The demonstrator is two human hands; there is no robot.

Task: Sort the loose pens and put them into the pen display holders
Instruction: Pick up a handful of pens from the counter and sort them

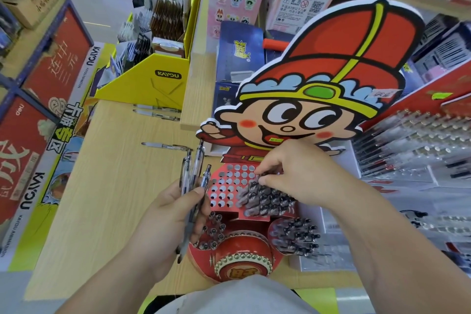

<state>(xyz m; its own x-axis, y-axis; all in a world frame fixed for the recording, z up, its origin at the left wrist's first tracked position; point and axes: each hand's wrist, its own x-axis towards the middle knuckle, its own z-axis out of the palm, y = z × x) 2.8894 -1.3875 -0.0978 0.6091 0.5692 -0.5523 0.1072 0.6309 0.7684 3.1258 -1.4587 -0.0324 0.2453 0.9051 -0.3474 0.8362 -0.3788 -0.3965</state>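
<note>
A red cardboard pen display holder [221,176] with a cartoon figure stands on the wooden shelf. Its upper panel has rows of round holes, the left ones bare, the right ones filled with dark-capped pens [267,199]. My left hand [168,214] grips a bunch of three clear pens [195,173], their tips pointing up beside the holder. My right hand [295,173] reaches over the panel and pinches a pen at the top of the filled rows. Two lower red cups [214,232] also hold pens.
Three loose pens [165,146] lie on the wooden shelf [107,186] further back, two of them by a yellow card display box [153,81]. Clear racks of pens [413,145] stand at the right. Boxed goods fill the left edge and the back.
</note>
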